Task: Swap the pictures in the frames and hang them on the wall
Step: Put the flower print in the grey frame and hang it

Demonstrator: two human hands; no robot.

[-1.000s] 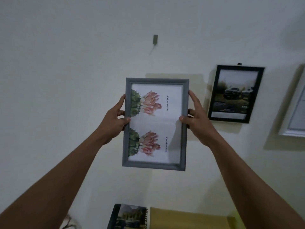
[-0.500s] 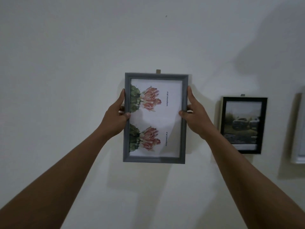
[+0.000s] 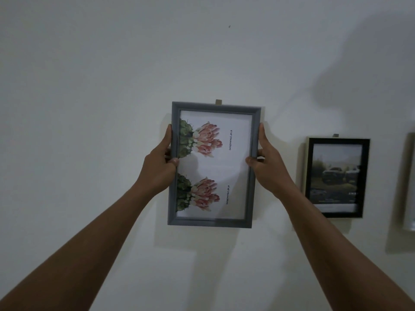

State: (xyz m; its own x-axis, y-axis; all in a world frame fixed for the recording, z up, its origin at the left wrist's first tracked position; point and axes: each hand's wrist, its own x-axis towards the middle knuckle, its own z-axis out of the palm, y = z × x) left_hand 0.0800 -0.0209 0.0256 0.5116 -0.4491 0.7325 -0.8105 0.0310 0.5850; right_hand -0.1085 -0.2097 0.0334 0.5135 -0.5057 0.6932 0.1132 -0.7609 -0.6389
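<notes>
A grey frame [image 3: 213, 222] with a picture of two pink flowers [image 3: 207, 143] on white paper is held upright against the white wall. My left hand [image 3: 159, 163] grips its left edge with the thumb over the front. My right hand [image 3: 267, 162] grips the right edge the same way. A small wall hook [image 3: 218, 102] shows just above the frame's top edge. A black frame [image 3: 308, 176] with a picture of a vehicle hangs on the wall to the right from its own hook [image 3: 335, 135].
A white frame [image 3: 409, 182] is partly in view at the far right edge. A small dark mark [image 3: 229, 26] sits high on the wall. Bare wall spreads to the left and below.
Both hands raised the grey frame up the wall until its top edge reached the hook. My view tilted up, so the items below have left the view.
</notes>
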